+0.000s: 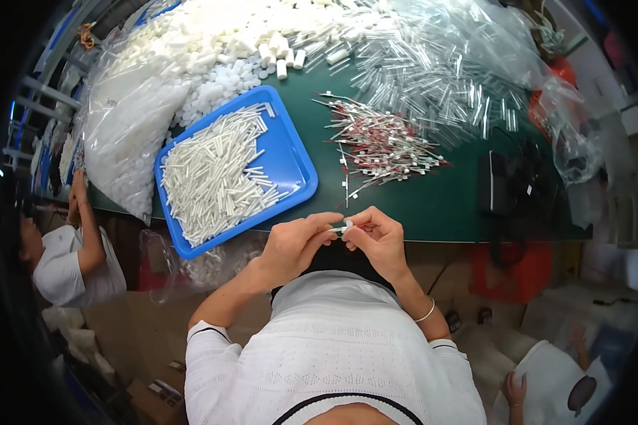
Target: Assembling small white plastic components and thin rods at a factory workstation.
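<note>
A light pinch with both hands kept in line should stop the small white piece (pixel 339 229) bending or slipping; the left hand's (pixel 290 244) fingertips grip its nine-o'clock end, the right hand's (pixel 381 241) its three-o'clock end. It is over the green table's (pixel 446 212) six-o'clock edge, with the blue tray (pixel 290 166) at ten o'clock from it, and looks thin and short, finer details too small to tell.
</note>
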A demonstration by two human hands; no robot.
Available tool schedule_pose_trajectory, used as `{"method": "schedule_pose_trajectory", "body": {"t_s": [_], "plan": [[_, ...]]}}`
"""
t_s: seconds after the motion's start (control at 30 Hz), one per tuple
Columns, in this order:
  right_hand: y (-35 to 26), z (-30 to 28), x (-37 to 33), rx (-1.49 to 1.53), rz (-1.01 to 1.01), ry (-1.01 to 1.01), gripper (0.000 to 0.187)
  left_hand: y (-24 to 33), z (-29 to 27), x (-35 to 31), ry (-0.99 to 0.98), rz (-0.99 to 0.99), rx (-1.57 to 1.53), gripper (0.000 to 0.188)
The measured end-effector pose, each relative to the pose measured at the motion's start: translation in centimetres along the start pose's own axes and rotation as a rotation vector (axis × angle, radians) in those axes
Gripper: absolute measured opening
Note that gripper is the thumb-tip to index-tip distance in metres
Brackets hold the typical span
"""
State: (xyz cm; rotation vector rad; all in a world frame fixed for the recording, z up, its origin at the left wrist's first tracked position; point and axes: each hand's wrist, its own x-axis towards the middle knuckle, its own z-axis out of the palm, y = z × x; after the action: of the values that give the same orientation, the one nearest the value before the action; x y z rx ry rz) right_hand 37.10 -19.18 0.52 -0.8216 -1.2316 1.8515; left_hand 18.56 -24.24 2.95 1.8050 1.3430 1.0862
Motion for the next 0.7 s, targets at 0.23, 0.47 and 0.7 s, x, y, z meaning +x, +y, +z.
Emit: {"method": "schedule_pose_trajectory", "body": {"t_s": [0.23,0.47,0.7], "plan": [[-0.2,-1.8,1.6,0.151,-0.036,0.034,0.014,0.4,-2.4,5.2,-0.136,-0.010,-0.120,0.036],[-1.3,-3.2,1.2,0.223,-0.162,0.204,0.024,-14.3,-10.9,21.8,0.259,-0.228,0.994,0.034],[-0.7,-4.1,-0.2,0.186,-0.067,0.139,0.025,-21.3,-14.4,22.4,0.189,-0.346,1.092,0.034]]}}
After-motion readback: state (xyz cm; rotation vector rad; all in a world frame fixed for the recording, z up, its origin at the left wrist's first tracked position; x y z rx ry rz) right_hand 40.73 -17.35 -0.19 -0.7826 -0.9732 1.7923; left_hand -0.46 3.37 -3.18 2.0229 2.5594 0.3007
